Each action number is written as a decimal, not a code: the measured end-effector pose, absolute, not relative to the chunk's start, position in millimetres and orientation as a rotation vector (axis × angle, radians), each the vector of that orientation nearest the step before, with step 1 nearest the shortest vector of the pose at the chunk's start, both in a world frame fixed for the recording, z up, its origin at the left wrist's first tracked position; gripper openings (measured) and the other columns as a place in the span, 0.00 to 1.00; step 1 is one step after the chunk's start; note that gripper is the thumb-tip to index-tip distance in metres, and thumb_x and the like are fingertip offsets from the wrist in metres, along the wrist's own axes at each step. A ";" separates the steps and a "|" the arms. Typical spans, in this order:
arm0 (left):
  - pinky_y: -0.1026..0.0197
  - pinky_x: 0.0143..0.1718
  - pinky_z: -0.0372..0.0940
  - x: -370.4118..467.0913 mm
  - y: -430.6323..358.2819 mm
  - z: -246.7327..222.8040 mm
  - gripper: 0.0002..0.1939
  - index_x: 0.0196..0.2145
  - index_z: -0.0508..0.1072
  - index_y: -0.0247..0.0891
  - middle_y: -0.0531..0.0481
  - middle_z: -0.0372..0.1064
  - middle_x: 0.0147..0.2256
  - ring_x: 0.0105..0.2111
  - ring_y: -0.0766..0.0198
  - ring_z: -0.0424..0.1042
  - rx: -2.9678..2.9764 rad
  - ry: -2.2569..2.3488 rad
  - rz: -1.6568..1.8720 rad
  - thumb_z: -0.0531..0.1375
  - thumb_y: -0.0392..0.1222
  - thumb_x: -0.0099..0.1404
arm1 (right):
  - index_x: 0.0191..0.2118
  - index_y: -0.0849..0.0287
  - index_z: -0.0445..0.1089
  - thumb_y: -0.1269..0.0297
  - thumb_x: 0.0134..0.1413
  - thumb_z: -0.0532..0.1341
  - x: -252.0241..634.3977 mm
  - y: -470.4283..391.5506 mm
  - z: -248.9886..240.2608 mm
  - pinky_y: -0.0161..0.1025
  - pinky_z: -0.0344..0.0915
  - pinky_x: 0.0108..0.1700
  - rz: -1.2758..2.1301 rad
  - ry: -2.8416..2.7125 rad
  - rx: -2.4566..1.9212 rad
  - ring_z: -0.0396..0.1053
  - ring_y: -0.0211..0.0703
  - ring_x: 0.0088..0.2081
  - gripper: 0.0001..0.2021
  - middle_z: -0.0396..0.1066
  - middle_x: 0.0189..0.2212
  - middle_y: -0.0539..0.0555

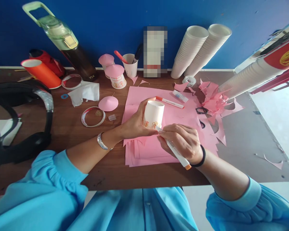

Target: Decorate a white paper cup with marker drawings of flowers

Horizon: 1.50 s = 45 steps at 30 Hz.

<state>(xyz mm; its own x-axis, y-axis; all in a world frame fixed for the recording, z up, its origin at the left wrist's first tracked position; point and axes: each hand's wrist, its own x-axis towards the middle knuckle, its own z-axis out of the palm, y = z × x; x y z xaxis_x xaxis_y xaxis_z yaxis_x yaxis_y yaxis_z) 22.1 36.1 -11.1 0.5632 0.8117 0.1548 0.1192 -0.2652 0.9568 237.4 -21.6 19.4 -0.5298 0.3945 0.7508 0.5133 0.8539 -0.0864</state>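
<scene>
A white paper cup [154, 113] with orange flowers drawn near its lower edge is held in my left hand [137, 123], fingers around its left side and palm beneath. My right hand [183, 141] pinches a white marker with an orange end [177, 153]. The marker's tip is at the cup's lower right edge, by the flowers. Both hands are over a stack of pink paper [149, 154]. A second marker, orange-capped [170, 102], lies on the paper just behind the cup.
Decorated cups with pink cone tops [118, 81], a cup of pens [130, 69] and a tall bottle [74, 54] stand at the back. Stacked cups [190, 51] are behind right, pink scraps [214, 99] and scissors [202, 111] nearer. Tape rolls [93, 116] lie left, beside a black headset [47, 125].
</scene>
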 end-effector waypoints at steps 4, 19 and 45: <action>0.27 0.67 0.61 22.0 36.0 -11.1 0.59 0.74 0.48 0.47 0.34 0.57 0.69 0.71 0.33 0.55 1.724 0.792 0.811 0.75 0.60 0.55 | 0.44 0.60 0.70 0.74 0.65 0.66 236.8 -21.1 19.4 0.37 0.77 0.31 -0.180 -2.198 -0.655 0.77 0.40 0.29 0.06 0.78 0.31 0.53; 0.29 0.67 0.62 21.0 35.5 -10.1 0.61 0.75 0.46 0.46 0.33 0.54 0.70 0.71 0.33 0.56 1.712 0.766 0.783 0.76 0.60 0.55 | 0.44 0.58 0.69 0.74 0.66 0.65 237.5 -21.7 22.1 0.35 0.75 0.31 -0.190 -2.224 -0.664 0.75 0.37 0.29 0.06 0.76 0.31 0.51; 0.28 0.66 0.62 20.6 34.8 -11.5 0.60 0.75 0.46 0.48 0.34 0.55 0.69 0.70 0.33 0.57 1.720 0.776 0.792 0.76 0.59 0.56 | 0.45 0.61 0.72 0.74 0.63 0.67 239.6 -20.7 22.3 0.38 0.76 0.31 -0.152 -2.229 -0.629 0.77 0.41 0.30 0.07 0.77 0.32 0.54</action>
